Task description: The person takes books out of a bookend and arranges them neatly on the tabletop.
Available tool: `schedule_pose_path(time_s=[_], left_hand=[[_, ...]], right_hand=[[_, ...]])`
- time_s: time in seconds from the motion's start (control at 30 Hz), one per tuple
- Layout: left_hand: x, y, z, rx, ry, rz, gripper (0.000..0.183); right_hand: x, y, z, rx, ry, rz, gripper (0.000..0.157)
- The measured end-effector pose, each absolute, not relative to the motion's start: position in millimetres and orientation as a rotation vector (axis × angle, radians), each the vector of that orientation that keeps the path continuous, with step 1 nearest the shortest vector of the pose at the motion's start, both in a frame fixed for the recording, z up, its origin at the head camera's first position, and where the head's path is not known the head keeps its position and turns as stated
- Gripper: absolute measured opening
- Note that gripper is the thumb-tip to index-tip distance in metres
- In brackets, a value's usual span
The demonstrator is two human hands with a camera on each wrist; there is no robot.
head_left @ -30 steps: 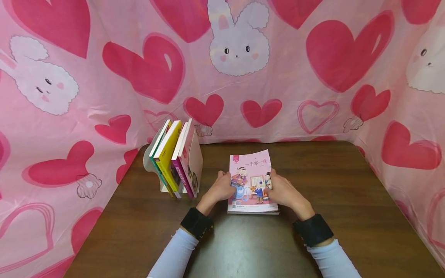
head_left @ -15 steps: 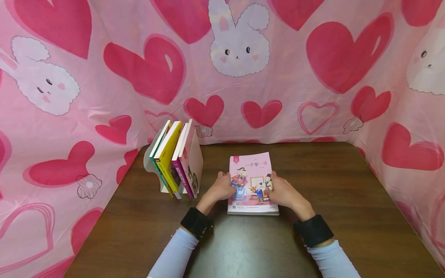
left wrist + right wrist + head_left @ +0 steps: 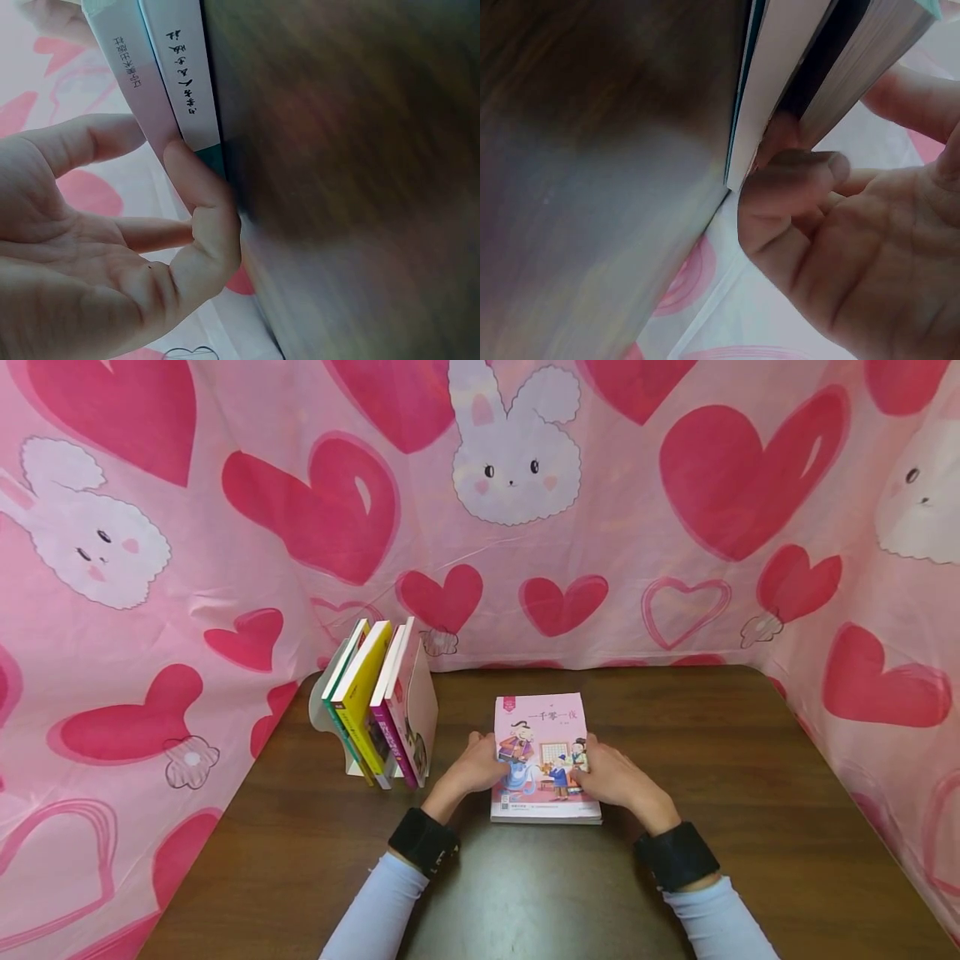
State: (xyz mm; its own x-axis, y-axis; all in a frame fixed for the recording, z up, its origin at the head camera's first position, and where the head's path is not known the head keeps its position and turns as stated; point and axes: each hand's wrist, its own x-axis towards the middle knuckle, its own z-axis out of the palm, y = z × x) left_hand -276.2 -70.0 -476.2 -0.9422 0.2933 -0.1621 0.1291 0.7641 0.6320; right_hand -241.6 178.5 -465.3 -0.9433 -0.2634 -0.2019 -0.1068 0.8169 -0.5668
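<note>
A pink paperback book (image 3: 542,752) with cartoon figures on its cover lies on top of another book (image 3: 185,86) with a white and teal spine. My left hand (image 3: 475,766) grips the pink book's left side, thumb on the cover. In the left wrist view its fingers touch the upper spine near the seam between the two. Across from it, my right hand (image 3: 617,774) pinches the right side, thumb on the cover. The right wrist view shows a dark gap between the page edges of the upper and lower books, with fingertips inside it.
To the left, a pale book stand (image 3: 429,710) holds several upright books, among them a yellow book (image 3: 362,672) and a purple-spined book (image 3: 395,735). A brown wooden table (image 3: 712,735) lies underneath. Pink heart-patterned cloth (image 3: 615,552) hangs behind and at both sides.
The pink book's far right corner has come down, so its far edge now looks level. Both hands keep nearly the same place at its sides.
</note>
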Motion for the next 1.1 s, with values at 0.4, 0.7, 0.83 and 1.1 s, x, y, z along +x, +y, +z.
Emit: schedule_pose_path(time_s=[0.4, 0.7, 0.83, 1.1], left_hand=[[-272.5, -67.7, -475.5, 0.283, 2.692, 0.968, 0.059], [-268.6, -65.6, -477.4, 0.213, 2.681, 0.952, 0.081], [-268.2, -65.5, -477.1, 0.220, 2.681, 0.950, 0.081], [-267.2, -65.7, -476.2, 0.222, 2.679, 0.956, 0.081]], right_hand=[[-239.6, 179.0, -464.5, -0.276, 2.690, -0.819, 0.085], [-239.1, 178.3, -463.6, -0.250, 2.675, -0.810, 0.086], [-238.9, 177.6, -463.6, -0.252, 2.696, -0.789, 0.085], [-239.2, 177.9, -466.5, -0.251, 2.716, -0.764, 0.083]])
